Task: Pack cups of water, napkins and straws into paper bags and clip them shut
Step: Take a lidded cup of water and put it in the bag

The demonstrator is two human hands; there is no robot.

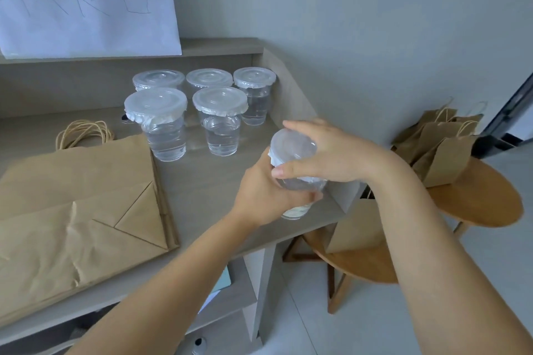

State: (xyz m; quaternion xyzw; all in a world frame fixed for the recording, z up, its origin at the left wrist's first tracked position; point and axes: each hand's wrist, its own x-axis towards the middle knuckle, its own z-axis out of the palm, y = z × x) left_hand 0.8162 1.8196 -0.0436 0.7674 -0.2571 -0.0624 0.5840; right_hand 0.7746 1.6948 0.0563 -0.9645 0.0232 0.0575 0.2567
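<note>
- Held cup (294,179): clear, lidded, part-filled with water, tilted with the lid toward 11 o'clock. It is over the desk's right edge, at about 4 o'clock from the standing cups.
- Left hand (265,193): fingers wrapped and clamped around the lower wall of the cup.
- Right hand (326,153): fingers curled over the lid rim from the 3 o'clock side, thumb pressed on the near wall; closed on the cup top.
- Five lidded cups (219,121) stand grouped on the desk (202,181) at 10 o'clock from the hands, apart from them.
- Flat paper bags (78,204) lie stacked at 9 o'clock, twine handles at the far end.
- An open bag (357,228) stands on the wooden stool (372,265) just below the hands, at 5 o'clock. More bags (441,147) sit on the round table (484,199) at 3 o'clock.
- Judgement: the step is carrying the cup to the open bag. Level it first; the lid skirts look loosely crimped, so tilt risks a leak.
- Keep the squeeze light on the thin wall and support the base.
- Lower it straight down and seat it flat on the bag floor.
- No napkins, straws or clips are visible.
</note>
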